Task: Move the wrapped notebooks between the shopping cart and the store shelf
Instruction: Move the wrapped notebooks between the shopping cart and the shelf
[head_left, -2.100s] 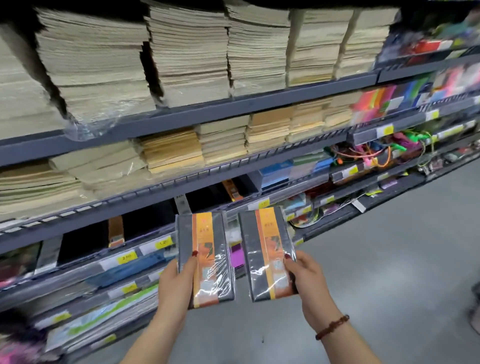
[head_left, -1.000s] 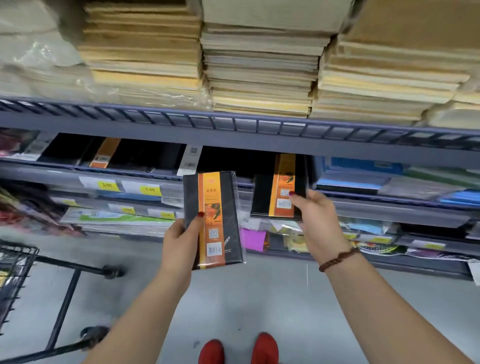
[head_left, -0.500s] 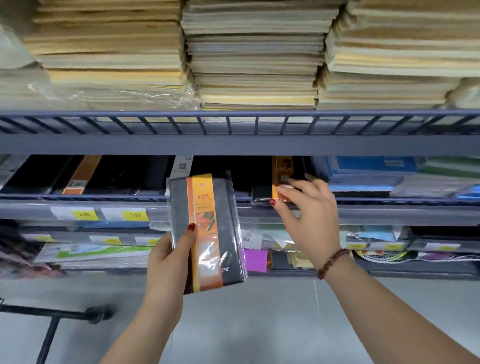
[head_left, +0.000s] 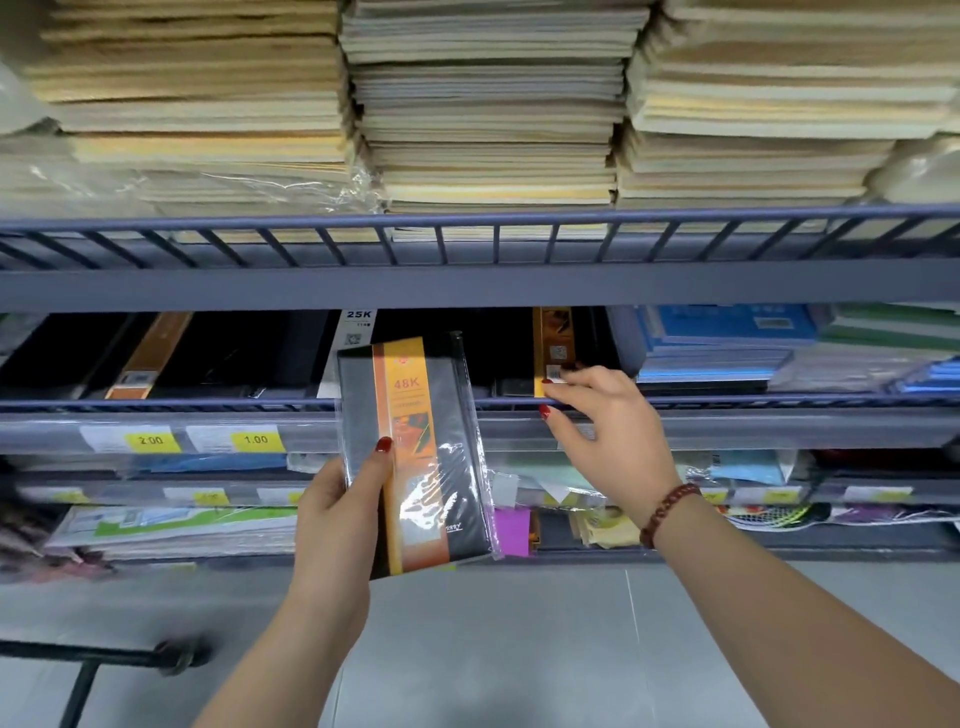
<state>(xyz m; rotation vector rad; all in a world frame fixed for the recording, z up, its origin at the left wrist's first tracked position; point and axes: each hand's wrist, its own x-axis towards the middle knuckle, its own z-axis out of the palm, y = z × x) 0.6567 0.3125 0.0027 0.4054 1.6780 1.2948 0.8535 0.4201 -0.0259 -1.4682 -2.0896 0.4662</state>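
Head view: left hand (head_left: 337, 501) grips a wrapped notebook (head_left: 415, 452) upright, just below the shelf (head_left: 779, 401) opening, where the right hand (head_left: 608, 431) touches a shelved notebook (head_left: 553, 343), lying lengthwise inward, with loosely spread fingertips.

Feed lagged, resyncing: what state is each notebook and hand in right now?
held notebook: wrapped, upright, off the shelf, in the left hand.
shelved notebook: lying flat on the store shelf, near end at its front edge.
left hand: grips the held notebook.
right hand: touches the shelved notebook, not gripping it.
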